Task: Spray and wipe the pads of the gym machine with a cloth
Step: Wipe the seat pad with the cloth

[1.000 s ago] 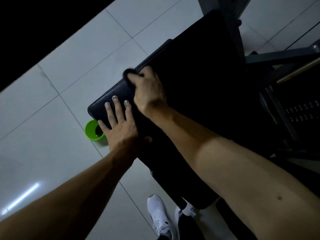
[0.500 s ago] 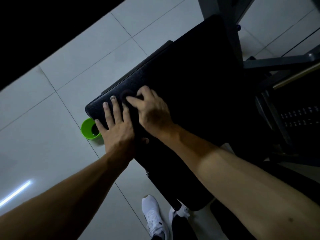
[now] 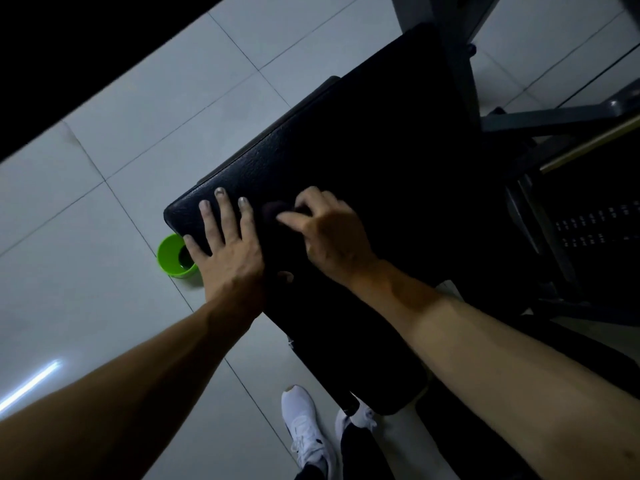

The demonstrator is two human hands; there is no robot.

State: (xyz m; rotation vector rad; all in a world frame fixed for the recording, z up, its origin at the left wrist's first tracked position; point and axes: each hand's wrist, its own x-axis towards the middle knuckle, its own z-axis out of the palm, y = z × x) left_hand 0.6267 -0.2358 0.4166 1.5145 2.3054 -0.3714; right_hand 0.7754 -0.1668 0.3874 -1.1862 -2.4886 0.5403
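The right grip (image 3: 329, 233) is curling its fingers round a bunched dark cloth (image 3: 275, 213) and pressing it onto the black pad (image 3: 363, 143). Over the last second it has been dragging the cloth back along the pad's left edge, and it is now sitting just beside the left grip (image 3: 227, 244). This looks like a wiping stroke ending near the front corner, with the far part of the pad probably still needing passes. The left grip is lying flat with straight, spread fingers, bracing on that corner and holding nothing. Beyond it, a green cup (image 3: 169, 254) is standing on the tiled floor (image 3: 86, 202). No spray bottle is showing.
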